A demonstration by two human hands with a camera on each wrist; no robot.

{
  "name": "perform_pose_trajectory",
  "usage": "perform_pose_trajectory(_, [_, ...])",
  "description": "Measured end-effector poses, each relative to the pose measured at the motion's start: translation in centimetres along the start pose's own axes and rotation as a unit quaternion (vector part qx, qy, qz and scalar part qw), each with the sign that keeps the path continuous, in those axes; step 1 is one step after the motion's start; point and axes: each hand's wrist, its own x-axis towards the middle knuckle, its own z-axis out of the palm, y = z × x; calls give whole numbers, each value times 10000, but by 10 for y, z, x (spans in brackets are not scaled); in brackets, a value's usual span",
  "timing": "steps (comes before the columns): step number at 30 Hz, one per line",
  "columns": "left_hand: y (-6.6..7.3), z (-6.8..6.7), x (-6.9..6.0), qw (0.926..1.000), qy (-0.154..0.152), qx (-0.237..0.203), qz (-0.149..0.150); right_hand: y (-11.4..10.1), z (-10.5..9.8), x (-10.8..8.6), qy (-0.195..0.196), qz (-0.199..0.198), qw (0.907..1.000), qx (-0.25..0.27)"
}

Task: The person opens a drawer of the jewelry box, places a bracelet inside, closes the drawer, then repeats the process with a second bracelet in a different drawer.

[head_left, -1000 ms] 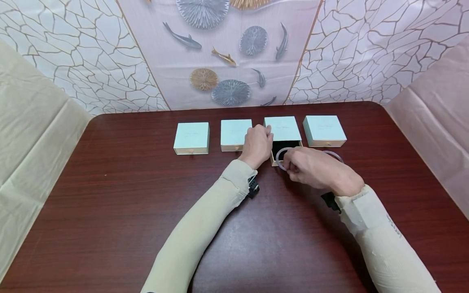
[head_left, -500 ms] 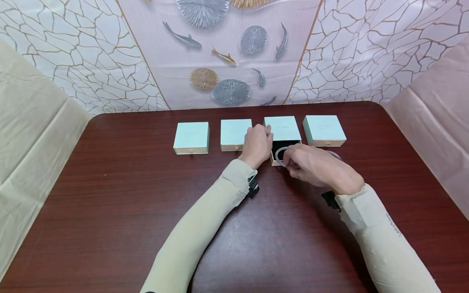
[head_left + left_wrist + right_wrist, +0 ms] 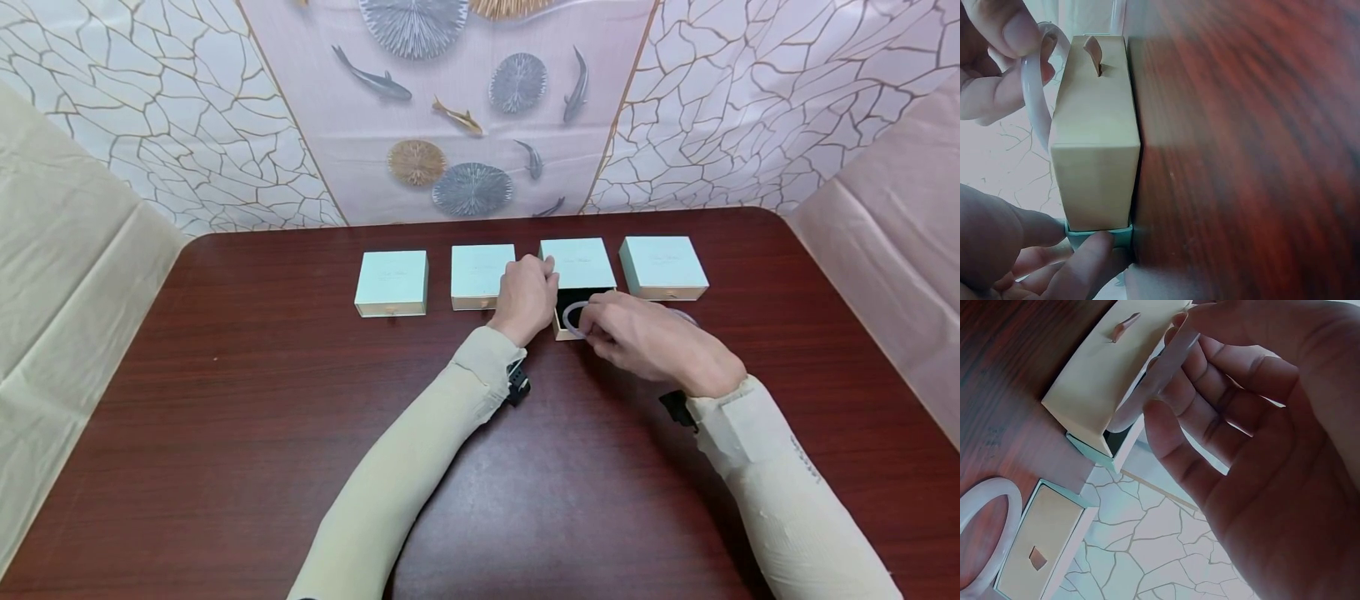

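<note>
A pale lilac bangle (image 3: 566, 320) is pinched between the thumb and fingers of my right hand (image 3: 647, 342). It is tilted over the pulled-out drawer (image 3: 1094, 103) of the third mint-green box (image 3: 579, 262); the drawer's inside is dark. In the left wrist view the bangle (image 3: 1036, 94) reaches the drawer's upper edge. My left hand (image 3: 527, 296) grips the left side of this box, thumb and fingers on its mint sleeve (image 3: 1104, 237). Another pale bangle (image 3: 1012, 519) lies on the table to the right, mostly hidden behind my right hand in the head view.
Two mint-green boxes, the first (image 3: 392, 279) and the second (image 3: 482, 268), stand to the left, drawers pushed in. A fourth box (image 3: 664, 265) stands to the right, its drawer also in. The dark wooden table (image 3: 225, 433) meets a patterned cloth (image 3: 480, 92) at the back.
My right hand has shifted slightly up and back with the bangle, which sits a little farther over the drawer. The left hand and the boxes have stayed in place.
</note>
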Motion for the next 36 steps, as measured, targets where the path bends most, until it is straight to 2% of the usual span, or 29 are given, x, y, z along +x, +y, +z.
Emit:
perform_pose_trajectory(12, [-1,0,0,9999,25,63,83,3,2,2,74,10,10000,-6])
perform_pose_trajectory(25, [1,-1,1,9999,61,73,-68,8,2,-1,374,-127,9992,110])
perform_pose_trajectory(36, [1,-1,0,9999,1,-61,-120,10,6,1,339,-21,9994,115])
